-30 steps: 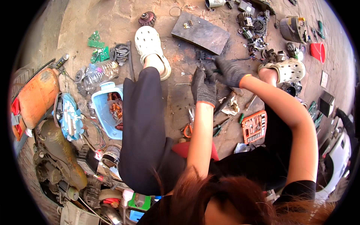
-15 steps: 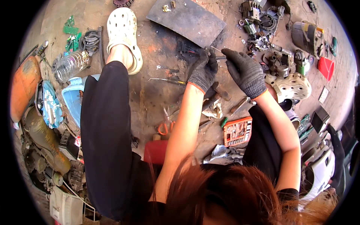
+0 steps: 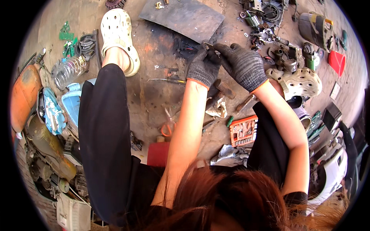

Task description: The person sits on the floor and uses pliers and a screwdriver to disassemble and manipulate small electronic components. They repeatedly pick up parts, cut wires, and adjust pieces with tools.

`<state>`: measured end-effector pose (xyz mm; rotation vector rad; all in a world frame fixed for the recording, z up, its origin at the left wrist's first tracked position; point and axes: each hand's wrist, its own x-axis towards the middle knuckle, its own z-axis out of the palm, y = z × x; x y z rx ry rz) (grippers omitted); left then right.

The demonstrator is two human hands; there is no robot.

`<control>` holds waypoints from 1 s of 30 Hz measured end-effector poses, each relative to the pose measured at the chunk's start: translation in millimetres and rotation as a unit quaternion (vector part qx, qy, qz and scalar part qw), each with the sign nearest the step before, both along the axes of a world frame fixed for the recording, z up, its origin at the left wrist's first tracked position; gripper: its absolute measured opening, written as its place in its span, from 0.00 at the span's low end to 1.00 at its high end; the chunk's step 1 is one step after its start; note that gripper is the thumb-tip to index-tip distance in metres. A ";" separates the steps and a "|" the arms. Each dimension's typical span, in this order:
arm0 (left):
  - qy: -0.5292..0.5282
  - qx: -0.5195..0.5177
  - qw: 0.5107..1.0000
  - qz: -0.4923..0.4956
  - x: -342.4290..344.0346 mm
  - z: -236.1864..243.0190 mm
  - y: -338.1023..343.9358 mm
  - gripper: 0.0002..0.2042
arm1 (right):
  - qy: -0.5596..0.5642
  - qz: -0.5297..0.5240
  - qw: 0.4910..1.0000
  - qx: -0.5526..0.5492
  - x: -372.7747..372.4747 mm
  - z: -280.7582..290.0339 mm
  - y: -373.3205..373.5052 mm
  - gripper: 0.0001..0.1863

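Observation:
My gloved left hand [image 3: 202, 65] is closed around a small piece I cannot make out, below the edge of a dark flat plate [image 3: 181, 19]. My gloved right hand [image 3: 241, 65] reaches in from the right, its curled fingertips at the same small piece, partly hiding it. Just behind my left hand, dark small parts [image 3: 183, 48] lie on the stained floor. A hammer [image 3: 225, 88] lies under my wrists, and a thin hooked tool [image 3: 165, 81] lies left of my left hand.
Clog-clad feet [image 3: 117, 30] flank the work area. Orange-handled scissors [image 3: 166, 129], an orange socket case [image 3: 243, 131], a blue tub [image 3: 73, 98], piled metal parts [image 3: 266, 34], a bucket [image 3: 314, 30] and a red container [image 3: 336, 61] surround me.
My view has shifted, so the scene slid left and upward since a second ago. Since half a second ago, my right hand's fingertips have moved leftward to meet my left hand's.

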<state>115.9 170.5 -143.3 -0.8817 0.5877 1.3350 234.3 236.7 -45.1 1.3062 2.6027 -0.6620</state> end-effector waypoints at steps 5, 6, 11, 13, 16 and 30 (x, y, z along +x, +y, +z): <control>-0.027 0.027 0.999 -0.008 -6.8 -0.7 -1.0 0.05 | -0.011 0.014 0.999 -0.030 -7.8 5.6 6.7 0.16; -0.029 0.032 0.999 -0.008 -7.5 -1.3 -0.8 0.05 | -0.014 0.012 0.999 -0.038 -10.1 6.7 8.8 0.15; -0.034 0.017 0.999 -0.017 -8.8 -11.4 -1.6 0.05 | -0.064 -0.003 0.994 -0.084 -27.9 18.0 17.6 0.18; -0.031 0.008 0.999 -0.015 -8.2 -15.1 -1.5 0.06 | -0.075 -0.003 0.994 -0.082 -33.4 21.6 19.2 0.18; -0.003 -0.035 0.999 -0.023 -3.1 -6.4 6.5 0.06 | -0.105 -0.017 0.989 -0.106 -40.8 22.5 17.6 0.17; 0.029 0.014 0.998 -0.058 1.1 2.2 8.0 0.08 | -0.121 -0.017 0.988 -0.090 -42.1 16.5 -1.2 0.14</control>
